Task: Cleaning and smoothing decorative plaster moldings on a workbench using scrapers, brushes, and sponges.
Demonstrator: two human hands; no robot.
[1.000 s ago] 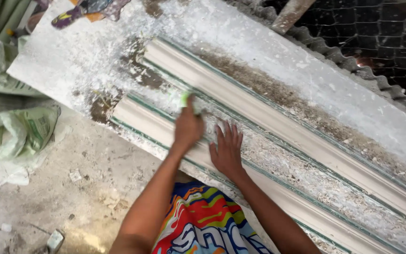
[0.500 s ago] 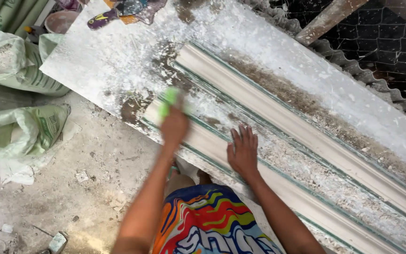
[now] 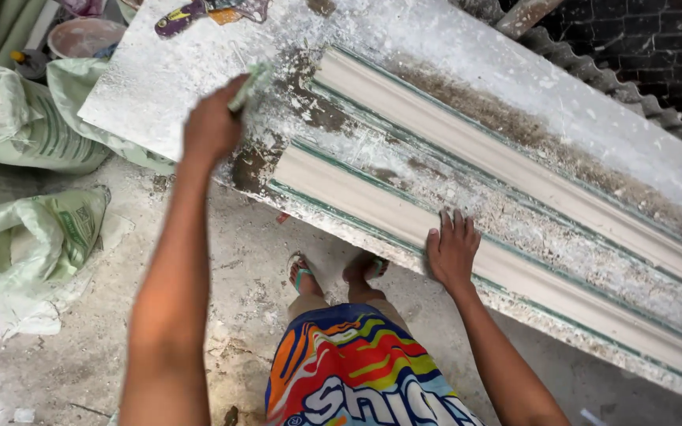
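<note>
Two plaster mouldings: near moulding (image 3: 372, 207) laid along the bench's (image 3: 159, 87) near edge, long axis running toward its far right end. Right hand (image 3: 452, 251) pressed flat on it, fingers spread. Left hand (image 3: 213, 126) closed around a green tool (image 3: 251, 85), raised over the bench's left corner.

We saw three pale green woven sacks on the left of the scene. The far one (image 3: 17, 118) was full and bulging, with darker green print on its side. A second (image 3: 92, 110) lay beside it, against the table's edge. The near one (image 3: 37, 233) lay slumped and crumpled on the dusty floor, also printed in green.
</note>
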